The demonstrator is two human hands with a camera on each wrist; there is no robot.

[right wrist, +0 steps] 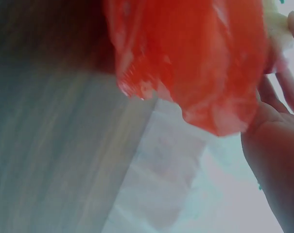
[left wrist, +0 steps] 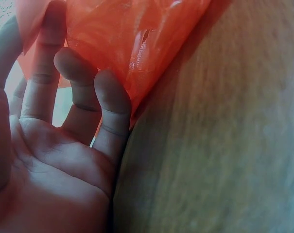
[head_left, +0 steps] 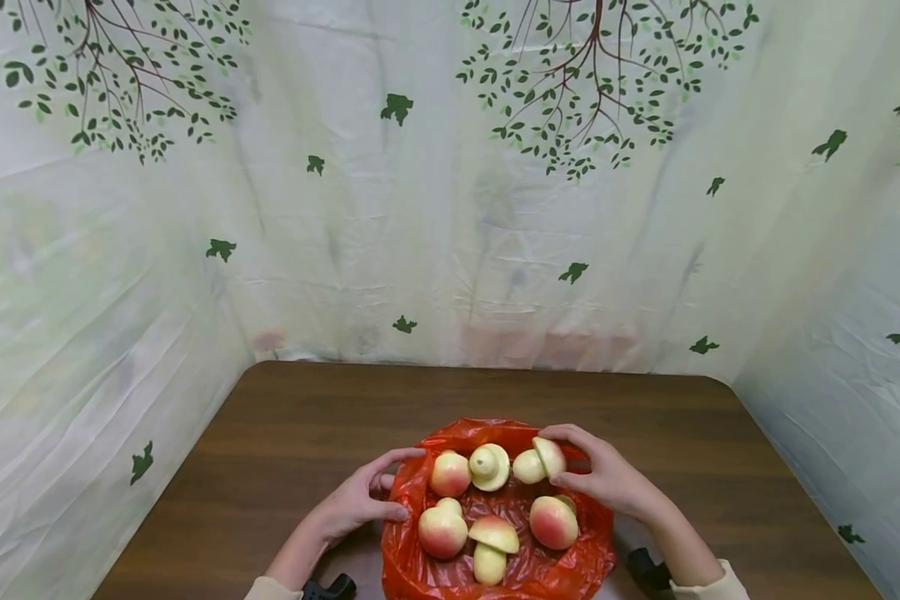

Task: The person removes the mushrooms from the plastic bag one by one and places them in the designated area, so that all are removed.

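Observation:
A red plastic bag (head_left: 513, 500) lies spread wide on the table, its crumpled rim around several pale-yellow mushrooms with pink-flushed caps. At its far right side, my right hand (head_left: 607, 471) pinches the cap of one mushroom (head_left: 547, 457) between thumb and fingers. That mushroom's stem points left. My left hand (head_left: 352, 500) rests against the bag's left rim, thumb and forefinger well apart. In the left wrist view, its loosely bent fingers (left wrist: 112, 92) touch the red film. Another mushroom (head_left: 491, 546) stands on its stem near the front, and one (head_left: 489, 467) lies stem-up at the back.
The brown wooden table (head_left: 307, 408) extends behind and to both sides of the bag. A pale cloth curtain (head_left: 435, 250) with printed leaves hangs around its back and sides. Black wrist devices (head_left: 648, 571) show near the front edge of the view.

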